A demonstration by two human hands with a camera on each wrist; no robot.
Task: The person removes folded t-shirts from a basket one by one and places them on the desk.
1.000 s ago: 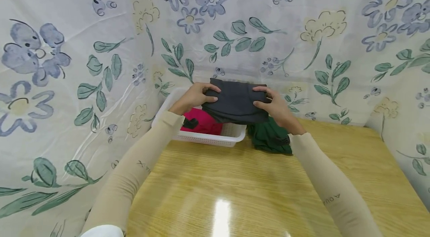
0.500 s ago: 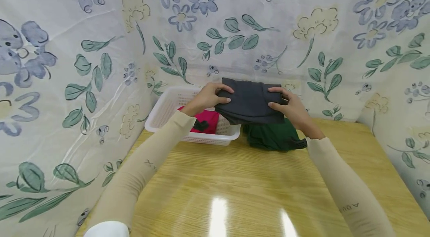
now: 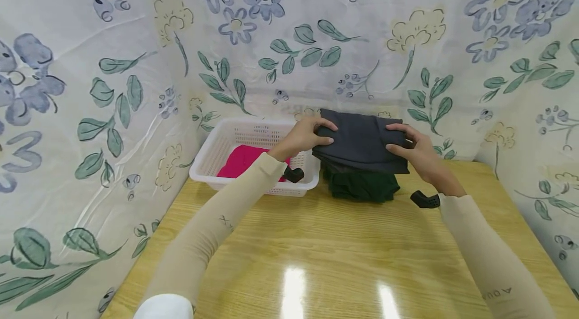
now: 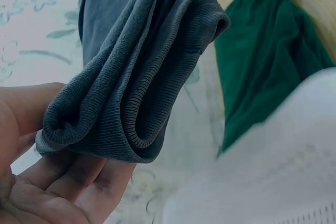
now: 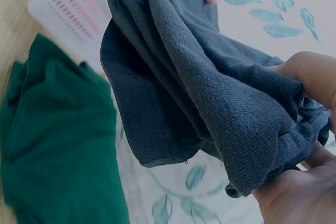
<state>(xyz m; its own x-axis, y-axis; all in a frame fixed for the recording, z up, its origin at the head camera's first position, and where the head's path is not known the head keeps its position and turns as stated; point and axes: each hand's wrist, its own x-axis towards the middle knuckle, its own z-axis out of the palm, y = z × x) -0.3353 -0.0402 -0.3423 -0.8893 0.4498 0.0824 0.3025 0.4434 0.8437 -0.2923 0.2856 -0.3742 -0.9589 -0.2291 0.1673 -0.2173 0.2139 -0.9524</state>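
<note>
A dark grey folded garment (image 3: 362, 140) hangs in the air between both hands, its layers and ribbed edge plain in the left wrist view. My left hand (image 3: 302, 138) grips its left end, thumb and fingers on either side. At the opposite end my right hand (image 3: 418, 150) pinches the cloth the same way. Below and behind the garment lies a dark green folded cloth (image 3: 364, 188) on the table, partly covered in the head view. Both wrist views show the green cloth (image 5: 63, 145) apart from the grey one.
A white plastic basket (image 3: 203, 171) stands on the left, a bright pink cloth (image 3: 239, 159) inside it. The wooden table (image 3: 334, 243) stretches toward me. A floral curtain (image 3: 289, 32) closes off the back and sides.
Both hands have carried the grey garment rightward, from over the basket's right side to above the green cloth. More of the basket and the pink cloth now shows.
</note>
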